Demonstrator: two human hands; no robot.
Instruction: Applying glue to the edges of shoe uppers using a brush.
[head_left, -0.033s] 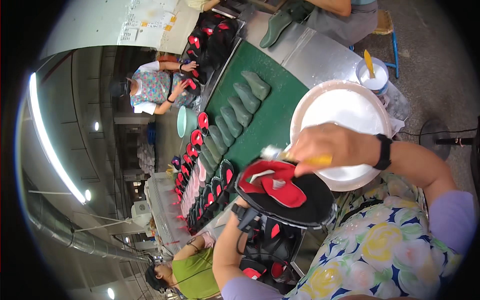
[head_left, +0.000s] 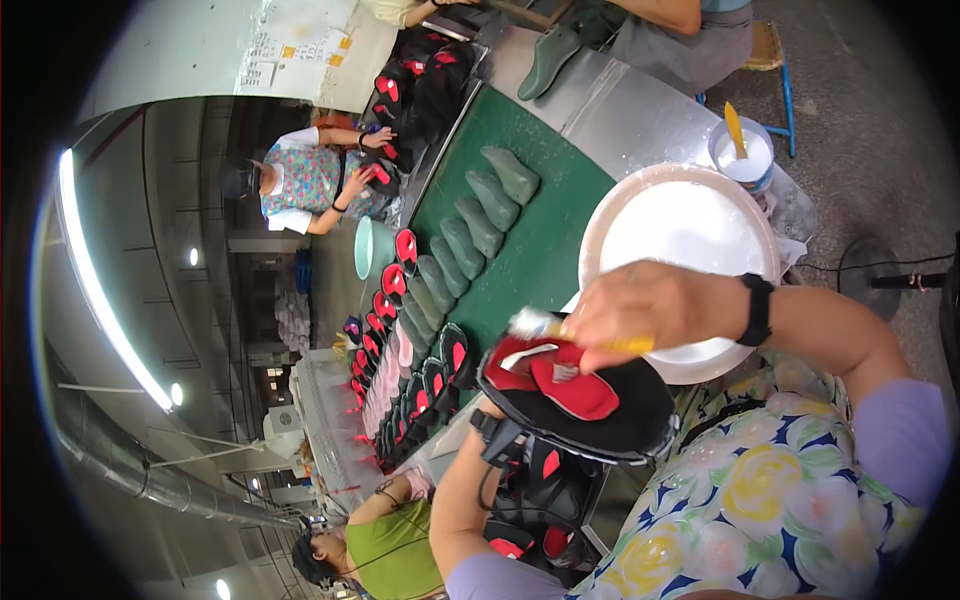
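In my right hand (head_left: 640,305) is a brush (head_left: 535,323) with a yellow handle and pale, white-coated bristles. The fingers are closed round it, just above the collar of a black shoe upper (head_left: 640,400). Red lining and a red tongue show inside the upper, and its lower edge is rough and whitish. My left hand (head_left: 488,408) supports the upper from below and the left; most of its fingers are hidden behind it. Beyond the right hand is a wide basin (head_left: 660,225) of white liquid, partly covered by that hand and forearm.
A green conveyor belt (head_left: 560,170) carries grey-green shoe lasts (head_left: 485,225) and rows of black-and-red uppers (head_left: 455,350). A small pot (head_left: 745,165) with another brush stands beyond the basin. More uppers (head_left: 545,490) lie below my left arm. Co-workers stand or sit around the belt.
My right hand and the brush have shifted slightly down and left over the upper's collar. The upper has moved a little to the right and down in my left hand.
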